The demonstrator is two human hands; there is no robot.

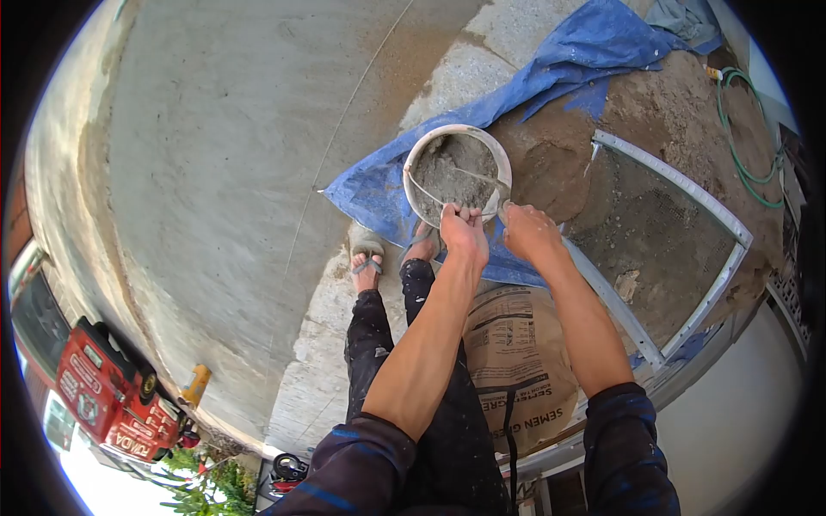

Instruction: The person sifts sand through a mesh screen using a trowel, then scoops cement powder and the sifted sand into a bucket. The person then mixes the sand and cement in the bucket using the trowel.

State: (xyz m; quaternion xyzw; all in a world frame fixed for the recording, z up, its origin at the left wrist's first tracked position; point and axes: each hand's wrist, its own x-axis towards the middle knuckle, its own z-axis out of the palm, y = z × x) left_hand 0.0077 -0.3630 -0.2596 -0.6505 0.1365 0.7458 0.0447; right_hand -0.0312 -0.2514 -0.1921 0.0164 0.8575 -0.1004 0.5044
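Note:
A white bucket (413,153) holds a grey sandy mix (449,172) and stands on the edge of a blue tarp. At its near rim my left hand (465,230) is closed, fingers curled round the thin bucket handle (423,191). Just right of it, my right hand (531,230) is closed on a trowel (487,178). The trowel's blade reaches over the rim into the mix; its grip is mostly covered by my fingers.
A framed mesh screen (671,224) lies on the sand pile (551,168) at right. Below my arms is a brown cement bag (520,370). The blue tarp (370,185) runs beneath the bucket. Smooth grey floor (232,155) stretches left; a green hose (738,172) lies far right.

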